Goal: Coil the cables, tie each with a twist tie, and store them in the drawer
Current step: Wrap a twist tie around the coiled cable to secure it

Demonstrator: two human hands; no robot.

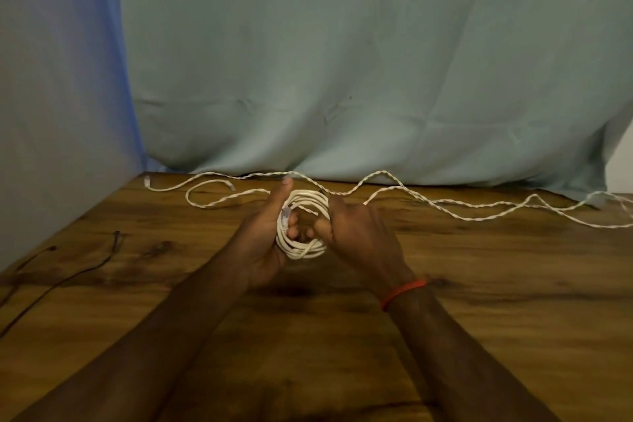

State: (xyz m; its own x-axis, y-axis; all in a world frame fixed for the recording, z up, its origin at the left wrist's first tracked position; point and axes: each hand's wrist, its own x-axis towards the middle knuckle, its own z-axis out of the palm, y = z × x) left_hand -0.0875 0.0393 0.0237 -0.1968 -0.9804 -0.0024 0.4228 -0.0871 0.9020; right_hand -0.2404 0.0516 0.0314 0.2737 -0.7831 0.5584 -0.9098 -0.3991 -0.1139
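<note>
- Left hand (265, 236) grips the white cable coil (303, 223), thumb up.
- Right hand (356, 229) pinches the coil's right edge above the wooden table (479, 284).
- Loose cable (445, 207) trails along the far edge.

Quick count: 2 hands, left hand (263, 243) + right hand (356, 233). 1 white coil (301, 250) btwn them. Also loose white cable (445, 207) on the 1 worktop (479, 301): approx 2 strands twisted tog., can't tell if that's 1 cable or 2. White plug ends: 3 visible, far-left plug (147, 180), second plug (231, 186), coil plug (286, 215). Thin dark cable (68, 279) at left: 1, maybe 2, too dim. 1 red wristband (402, 292). 1 cloth backdrop (342, 62).
</note>
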